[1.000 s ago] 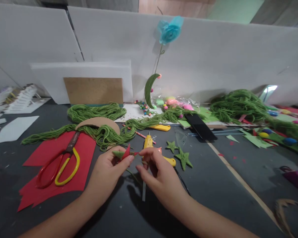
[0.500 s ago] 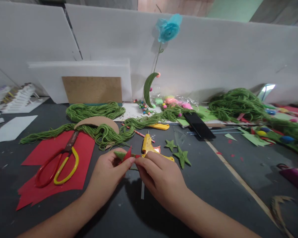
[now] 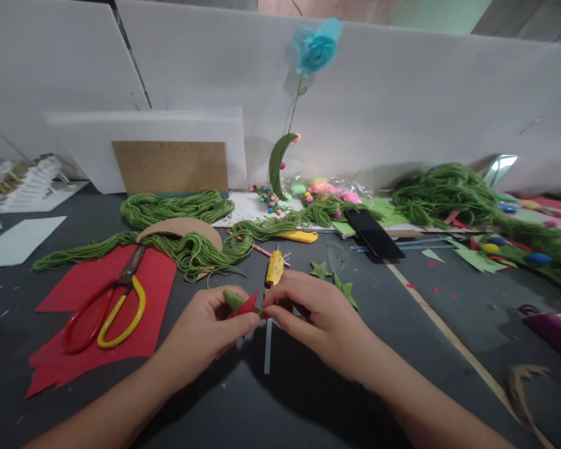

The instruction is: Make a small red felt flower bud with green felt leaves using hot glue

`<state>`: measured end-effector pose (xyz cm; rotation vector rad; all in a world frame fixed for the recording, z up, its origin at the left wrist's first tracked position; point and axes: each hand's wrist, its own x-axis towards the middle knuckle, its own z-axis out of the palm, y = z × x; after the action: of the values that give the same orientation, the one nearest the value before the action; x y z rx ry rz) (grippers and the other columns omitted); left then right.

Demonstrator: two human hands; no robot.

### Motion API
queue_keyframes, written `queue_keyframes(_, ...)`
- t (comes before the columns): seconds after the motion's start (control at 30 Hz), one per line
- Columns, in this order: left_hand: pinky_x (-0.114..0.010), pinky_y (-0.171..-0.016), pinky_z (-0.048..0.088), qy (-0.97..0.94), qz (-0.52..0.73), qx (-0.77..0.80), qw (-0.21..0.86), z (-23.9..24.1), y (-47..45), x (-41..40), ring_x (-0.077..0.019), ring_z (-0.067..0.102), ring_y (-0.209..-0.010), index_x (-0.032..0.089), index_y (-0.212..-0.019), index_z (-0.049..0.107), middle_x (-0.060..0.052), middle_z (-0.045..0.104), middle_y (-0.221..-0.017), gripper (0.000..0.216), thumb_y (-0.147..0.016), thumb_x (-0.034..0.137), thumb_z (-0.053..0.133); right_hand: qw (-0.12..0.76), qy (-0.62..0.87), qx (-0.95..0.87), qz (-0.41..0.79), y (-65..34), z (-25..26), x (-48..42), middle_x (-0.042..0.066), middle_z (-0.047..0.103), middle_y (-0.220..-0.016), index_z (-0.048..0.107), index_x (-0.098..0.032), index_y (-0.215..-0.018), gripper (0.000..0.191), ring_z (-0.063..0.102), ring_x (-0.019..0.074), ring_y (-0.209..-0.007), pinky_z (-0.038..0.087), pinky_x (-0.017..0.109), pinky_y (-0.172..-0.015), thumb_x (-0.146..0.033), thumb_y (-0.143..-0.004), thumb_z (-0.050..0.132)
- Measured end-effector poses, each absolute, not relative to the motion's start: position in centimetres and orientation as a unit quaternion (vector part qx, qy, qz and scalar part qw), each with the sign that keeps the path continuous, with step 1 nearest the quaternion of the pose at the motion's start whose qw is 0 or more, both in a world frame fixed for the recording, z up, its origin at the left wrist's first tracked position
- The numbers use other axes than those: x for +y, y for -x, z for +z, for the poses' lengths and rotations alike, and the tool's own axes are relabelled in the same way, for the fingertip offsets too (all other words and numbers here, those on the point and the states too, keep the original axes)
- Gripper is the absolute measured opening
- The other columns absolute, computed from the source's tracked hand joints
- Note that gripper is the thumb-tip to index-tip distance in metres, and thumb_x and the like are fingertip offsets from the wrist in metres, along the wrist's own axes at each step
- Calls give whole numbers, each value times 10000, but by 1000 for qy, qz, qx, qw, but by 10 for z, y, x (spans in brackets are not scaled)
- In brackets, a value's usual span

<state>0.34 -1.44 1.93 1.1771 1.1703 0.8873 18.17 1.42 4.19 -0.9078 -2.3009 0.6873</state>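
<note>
The left hand (image 3: 206, 327) grips a small green and red piece (image 3: 244, 304), thumb on the near side and fingers curled behind it. The piece is held just to the near left of the yellow glue gun (image 3: 275, 268), its green tip pointing up and away and a red flap standing beside it. The right hand (image 3: 313, 312) is at the other end of the piece, nearer the glue gun, with fingers bent and the thumb and forefinger tips close together against that end; whether they pinch it I cannot tell. Part of the glue gun is hidden behind this hand, and a clear stick (image 3: 268, 352) lies on its near side.

To the right of the glue gun are 2 green stars, 1 farther off (image 3: 320, 269) and 1 nearer (image 3: 345, 289), partly covered by the right hand. Well to its left, scissors (image 3: 126, 280) with 1 red and 1 yellow handle lie on red paper (image 3: 156, 299). A brown card crescent (image 3: 187, 229) and loops of green yarn (image 3: 206, 252) are left of and beyond it. Just past it lies a yellow cutter (image 3: 300, 237), with a black phone (image 3: 374, 234) farther right
</note>
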Motion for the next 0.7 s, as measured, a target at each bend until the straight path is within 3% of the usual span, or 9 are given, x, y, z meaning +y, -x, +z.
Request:
queue_keyframes(0.2, -165, -328, 230, -525, 363, 449, 625, 22, -2, -15, -25, 317, -343, 160, -575, 542, 76, 379, -534, 196, -706, 270, 639, 231, 365, -745, 508, -184, 46, 19, -17, 547, -672, 599, -168, -699, 83, 487, 98, -625, 386, 217, -586, -176, -777, 570)
queue_keyframes(0.4, -170, -363, 286, -562, 368, 414, 614, 25, 0, -15, -45, 373, -425, 181, -628, 651, 39, 444, -656, 126, -724, 263, 642, 200, 340, -573, 718, -183, 32, 22, -62, 496, -516, 562, -160, -683, 171, 362, 37, -413, 272, 146, -373, -304, -737, 637)
queue_keyframes(0.7, -180, -394, 292, -560, 409, 412, 591, 21, 2, -17, -49, 375, -442, 191, -640, 627, 39, 455, -659, 126, -743, 263, 637, 255, 336, -430, 799, -174, 25, 15, -64, 499, -464, 546, -158, -680, 169, 294, 18, -355, 154, 135, -322, -268, -682, 675)
